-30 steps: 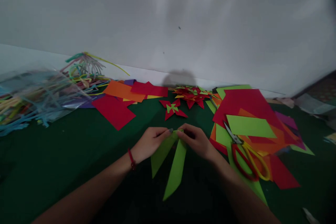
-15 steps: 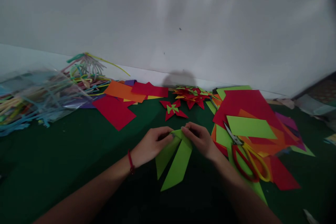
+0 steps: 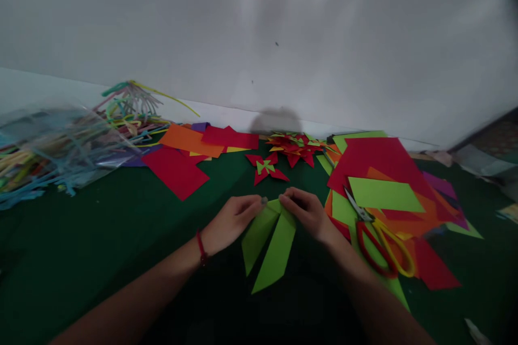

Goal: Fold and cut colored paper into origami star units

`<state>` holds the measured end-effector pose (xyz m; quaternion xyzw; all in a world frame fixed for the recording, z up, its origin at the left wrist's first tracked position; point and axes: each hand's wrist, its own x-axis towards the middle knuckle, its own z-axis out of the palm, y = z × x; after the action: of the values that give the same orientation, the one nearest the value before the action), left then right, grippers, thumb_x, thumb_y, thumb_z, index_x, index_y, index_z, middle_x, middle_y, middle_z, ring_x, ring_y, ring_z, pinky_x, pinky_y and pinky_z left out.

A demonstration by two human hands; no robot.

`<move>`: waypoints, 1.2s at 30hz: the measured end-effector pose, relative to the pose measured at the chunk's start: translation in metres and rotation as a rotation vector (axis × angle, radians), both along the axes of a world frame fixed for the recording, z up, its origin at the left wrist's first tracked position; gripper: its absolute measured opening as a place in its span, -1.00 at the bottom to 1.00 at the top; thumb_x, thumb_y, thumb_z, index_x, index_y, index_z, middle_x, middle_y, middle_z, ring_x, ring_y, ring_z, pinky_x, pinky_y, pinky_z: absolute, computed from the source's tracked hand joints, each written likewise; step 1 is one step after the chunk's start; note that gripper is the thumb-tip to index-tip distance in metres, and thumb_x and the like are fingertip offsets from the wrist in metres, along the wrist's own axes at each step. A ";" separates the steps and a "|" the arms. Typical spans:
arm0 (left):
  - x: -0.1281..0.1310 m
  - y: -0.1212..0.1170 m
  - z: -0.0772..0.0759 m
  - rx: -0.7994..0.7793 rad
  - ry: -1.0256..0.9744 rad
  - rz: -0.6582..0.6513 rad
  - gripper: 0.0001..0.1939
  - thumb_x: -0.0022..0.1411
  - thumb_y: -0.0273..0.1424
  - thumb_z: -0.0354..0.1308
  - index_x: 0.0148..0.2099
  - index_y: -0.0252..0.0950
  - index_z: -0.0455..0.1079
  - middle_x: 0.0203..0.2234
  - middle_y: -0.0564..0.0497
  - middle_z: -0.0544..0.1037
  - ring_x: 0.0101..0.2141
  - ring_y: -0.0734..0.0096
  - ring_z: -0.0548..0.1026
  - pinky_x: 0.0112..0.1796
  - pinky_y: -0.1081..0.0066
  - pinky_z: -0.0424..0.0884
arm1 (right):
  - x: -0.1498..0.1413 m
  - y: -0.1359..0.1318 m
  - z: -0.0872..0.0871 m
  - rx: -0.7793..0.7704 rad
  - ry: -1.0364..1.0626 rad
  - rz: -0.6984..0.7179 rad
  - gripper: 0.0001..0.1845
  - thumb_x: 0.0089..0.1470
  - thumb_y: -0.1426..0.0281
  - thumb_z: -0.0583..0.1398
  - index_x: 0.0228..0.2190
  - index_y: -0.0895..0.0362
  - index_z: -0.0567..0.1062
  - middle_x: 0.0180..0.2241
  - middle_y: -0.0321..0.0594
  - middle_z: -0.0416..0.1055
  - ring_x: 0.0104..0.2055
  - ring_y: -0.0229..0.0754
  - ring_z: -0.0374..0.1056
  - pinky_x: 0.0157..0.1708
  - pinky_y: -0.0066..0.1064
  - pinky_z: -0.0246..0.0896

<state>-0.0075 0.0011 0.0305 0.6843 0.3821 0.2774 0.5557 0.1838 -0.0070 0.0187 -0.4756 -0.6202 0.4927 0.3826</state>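
Between my hands is a folded piece of light green paper (image 3: 279,242), its two long flaps hanging down and apart. My left hand (image 3: 234,221), with a red bracelet at the wrist, pinches the paper's top left corner between thumb and fingers. At the top right, my right hand (image 3: 305,210) has its thumb and fingertips closed on the fold. The undersides of the fingers are hidden. Just beyond the hands lies a red and green paper star (image 3: 266,167), with a pile of similar paper stars (image 3: 295,146) behind it.
Scissors (image 3: 376,234) with red and yellow handles lie on coloured paper to the right, near a large red sheet (image 3: 372,164). At left are red paper (image 3: 178,172) and a clear bag (image 3: 73,140) of pipe cleaners. A white wall (image 3: 259,38) rises behind the green table (image 3: 121,226).
My left thumb and fingers have shifted slightly up on the paper's corner. The hanging flaps have swung a little to the right. My right hand keeps its hold.
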 end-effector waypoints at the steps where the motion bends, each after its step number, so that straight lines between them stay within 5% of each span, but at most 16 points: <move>1: 0.000 0.000 -0.001 -0.014 0.015 0.015 -0.68 0.21 -0.23 -0.09 -0.42 -0.33 0.31 -0.59 0.12 0.32 -0.53 0.53 0.25 -0.52 0.54 0.15 | 0.000 0.000 0.000 0.005 -0.013 0.010 -0.69 0.03 0.16 0.10 -0.54 0.13 0.31 -0.61 -0.40 0.11 -0.58 -0.36 0.02 -0.61 -0.50 -0.11; 8: 0.001 0.004 -0.008 -0.069 0.059 0.069 -0.64 0.14 -0.19 0.02 -0.57 -0.33 0.19 -0.69 0.18 0.15 -0.63 0.60 0.12 -0.61 0.55 0.01 | -0.001 0.002 -0.004 0.014 -0.063 0.030 -0.67 0.00 0.15 0.12 -0.55 0.16 0.39 -0.63 -0.39 0.15 -0.58 -0.37 0.05 -0.62 -0.51 -0.10; 12: -0.001 0.006 -0.003 -0.092 -0.040 0.054 -0.60 0.25 -0.17 -0.18 -0.31 -0.33 0.37 -0.50 0.05 0.44 -0.49 0.48 0.37 -0.45 0.50 0.25 | 0.005 0.007 -0.007 -0.033 0.060 -0.034 -0.71 0.01 0.15 0.12 -0.43 0.14 0.42 -0.63 -0.36 0.26 -0.63 -0.37 0.10 -0.66 -0.52 -0.02; 15: -0.003 0.002 0.008 0.071 -0.012 0.027 -0.65 0.24 -0.22 -0.09 -0.02 -0.24 0.33 -0.15 -0.01 0.47 -0.18 0.36 0.42 -0.17 0.42 0.29 | 0.009 0.009 -0.009 -0.076 0.219 -0.043 -0.71 0.02 0.13 0.10 -0.38 0.10 0.38 -0.52 -0.29 0.36 -0.55 -0.31 0.25 -0.64 -0.50 0.14; 19: -0.004 -0.007 0.014 0.345 0.195 -0.007 -0.72 0.21 -0.26 -0.02 -0.08 -0.14 0.41 0.01 0.07 0.37 -0.03 0.31 0.33 0.00 0.33 0.18 | 0.011 0.012 -0.017 -0.141 0.299 -0.048 -0.70 -0.02 0.11 0.12 -0.42 0.10 0.36 -0.51 -0.35 0.31 -0.55 -0.31 0.28 -0.61 -0.46 0.24; 24: -0.002 -0.006 0.000 0.585 0.379 0.120 -0.71 0.24 -0.35 -0.08 -0.01 -0.15 0.34 0.06 0.02 0.30 0.04 0.32 0.25 0.06 0.24 0.11 | 0.014 0.018 -0.029 -0.096 0.192 -0.049 -0.65 -0.07 0.21 0.20 -0.25 0.07 0.27 -0.51 -0.39 0.30 -0.60 -0.37 0.20 -0.64 -0.51 0.13; 27: 0.001 -0.004 -0.013 0.652 0.442 0.064 -0.64 0.23 -0.37 -0.05 0.08 -0.12 0.22 0.11 0.01 0.22 0.09 0.29 0.17 0.09 0.18 0.05 | 0.016 0.019 -0.034 -0.115 0.119 -0.068 -0.69 -0.07 0.22 0.20 -0.31 0.11 0.28 -0.58 -0.42 0.26 -0.62 -0.39 0.15 -0.64 -0.52 0.05; 32: 0.006 -0.004 -0.028 0.394 0.440 0.182 -0.37 0.10 -0.23 0.09 0.20 -0.19 0.01 0.03 -0.10 0.32 -0.02 0.17 0.31 -0.06 0.21 0.24 | 0.015 0.018 -0.032 -0.126 0.040 -0.067 -0.70 -0.09 0.20 0.20 -0.36 0.14 0.34 -0.55 -0.38 0.30 -0.57 -0.36 0.19 -0.59 -0.51 0.05; 36: 0.003 0.002 -0.031 0.067 0.278 0.130 -0.57 -0.01 -0.28 0.17 -0.04 -0.24 0.31 -0.23 -0.04 0.49 -0.23 0.23 0.45 -0.27 0.35 0.35 | 0.012 0.016 -0.028 -0.095 0.047 -0.080 -0.69 -0.09 0.19 0.19 -0.32 0.13 0.36 -0.48 -0.33 0.37 -0.47 -0.30 0.29 -0.51 -0.46 0.14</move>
<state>-0.0042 0.0031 -0.0003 0.7081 0.4893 0.2280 0.4552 0.1961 0.0090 -0.0088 -0.5059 -0.5673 0.5172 0.3933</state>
